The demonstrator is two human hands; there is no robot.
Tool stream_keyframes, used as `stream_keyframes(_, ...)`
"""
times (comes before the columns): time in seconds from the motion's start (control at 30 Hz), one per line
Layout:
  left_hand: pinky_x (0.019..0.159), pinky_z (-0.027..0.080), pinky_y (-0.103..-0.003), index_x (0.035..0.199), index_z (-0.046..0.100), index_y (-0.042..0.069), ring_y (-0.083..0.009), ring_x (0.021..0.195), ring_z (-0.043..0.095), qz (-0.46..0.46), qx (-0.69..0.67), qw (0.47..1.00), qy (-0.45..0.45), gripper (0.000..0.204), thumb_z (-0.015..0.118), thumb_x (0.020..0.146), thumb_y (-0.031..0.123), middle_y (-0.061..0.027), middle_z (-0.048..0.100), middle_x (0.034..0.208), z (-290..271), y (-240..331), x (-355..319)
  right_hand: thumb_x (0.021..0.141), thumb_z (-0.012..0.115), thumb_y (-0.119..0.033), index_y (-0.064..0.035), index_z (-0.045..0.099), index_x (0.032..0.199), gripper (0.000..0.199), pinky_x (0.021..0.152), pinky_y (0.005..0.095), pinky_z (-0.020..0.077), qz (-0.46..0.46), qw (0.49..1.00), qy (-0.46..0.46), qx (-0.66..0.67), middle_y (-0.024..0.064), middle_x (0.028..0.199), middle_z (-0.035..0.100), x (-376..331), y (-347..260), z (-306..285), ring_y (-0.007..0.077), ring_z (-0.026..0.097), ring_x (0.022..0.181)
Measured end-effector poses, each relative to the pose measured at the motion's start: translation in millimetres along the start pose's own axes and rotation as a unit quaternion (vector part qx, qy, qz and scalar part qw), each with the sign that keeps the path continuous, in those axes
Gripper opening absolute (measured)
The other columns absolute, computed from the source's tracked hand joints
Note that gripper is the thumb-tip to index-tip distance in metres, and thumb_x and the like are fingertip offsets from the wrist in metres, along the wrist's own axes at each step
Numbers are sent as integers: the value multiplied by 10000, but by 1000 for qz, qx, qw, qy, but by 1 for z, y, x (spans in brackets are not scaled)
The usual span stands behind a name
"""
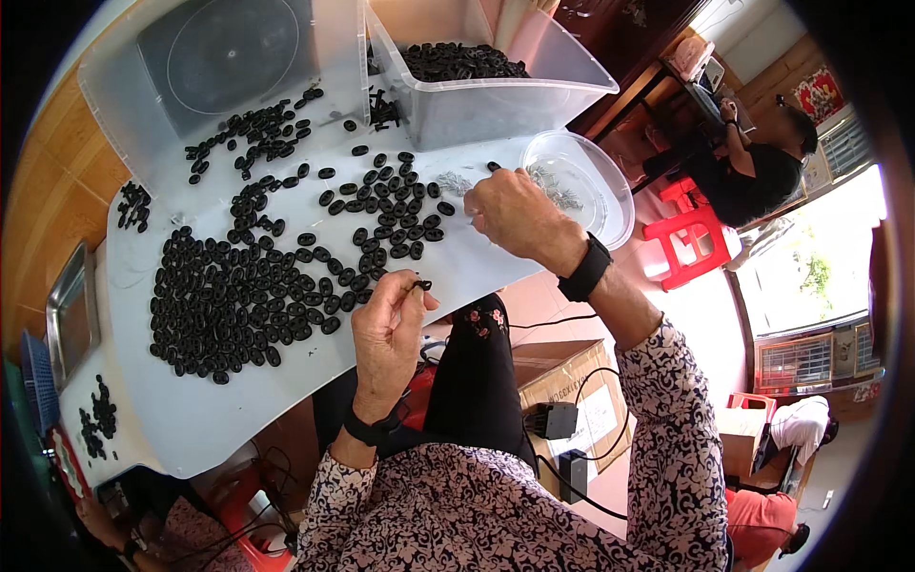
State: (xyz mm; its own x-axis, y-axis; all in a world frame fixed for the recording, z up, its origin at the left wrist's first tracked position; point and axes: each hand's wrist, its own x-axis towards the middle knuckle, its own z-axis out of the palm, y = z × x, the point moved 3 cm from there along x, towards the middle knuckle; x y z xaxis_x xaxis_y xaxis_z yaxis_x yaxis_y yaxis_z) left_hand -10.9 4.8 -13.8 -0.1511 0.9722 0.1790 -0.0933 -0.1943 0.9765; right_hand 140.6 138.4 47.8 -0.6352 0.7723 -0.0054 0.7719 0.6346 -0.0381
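Observation:
My left hand [389, 329] is closed over the table's near edge, pinching a small black plastic piece [422, 285] between thumb and fingers. My right hand [519, 212] is closed beside a small heap of thin silvery metal parts [453, 183]; its fingertips point down and what they hold is hidden. A black piece [494, 166] shows just beyond its knuckles; whether it touches the hand I cannot tell. More silvery parts [558, 189] lie in a round clear plastic tray [621, 205] at my right. Loose black oval pieces with two holes [386, 205] are scattered left of my right hand.
A dense heap of black ovals [224, 305] covers the table's left part. A clear bin [477, 110] with black parts stands at the back, beside a tipped clear bin [334, 57]. Cardboard box [562, 400] and cables are below. A person [762, 157] sits at far right near red stools [688, 246].

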Motion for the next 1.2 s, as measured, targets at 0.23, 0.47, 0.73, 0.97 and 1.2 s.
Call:
stream_keyframes(0.23,622,470,-204,1004,563,-36,-53,701,568,-10,29,1000,1,97,507,943,17,-56,634,773,1,5,0,756,577,-12,12,582,746,27,756,461,506,-24,997,36,-66,209,779,611,-11,-20,1,387,639,767)
stream_keyframes(0.47,563,428,-193,982,564,-24,-36,637,523,30,37,999,5,85,512,933,21,-49,634,753,1,1,0,788,591,-43,31,642,749,98,682,448,528,9,997,58,42,229,701,621,-6,5,3,393,639,703)
stream_keyframes(0.73,567,424,-192,967,562,-16,-30,623,512,15,61,998,1,69,516,934,23,-42,625,735,0,-2,0,785,577,-37,13,658,782,95,702,428,520,-42,995,54,77,201,742,647,-16,2,7,372,641,730)
stream_keyframes(0.97,570,431,-198,957,560,-14,-34,625,512,10,73,997,3,62,516,934,23,-45,623,739,3,3,0,762,568,-16,14,593,753,40,681,444,511,-30,997,65,40,199,728,607,-10,-10,11,381,623,726)
stream_keyframes(1.2,570,427,-198,957,557,-19,-35,623,511,15,68,998,9,59,519,929,16,-44,620,729,0,-2,0,760,567,3,9,603,761,37,690,437,537,-44,997,62,-8,210,757,613,-11,-24,1,373,645,740)
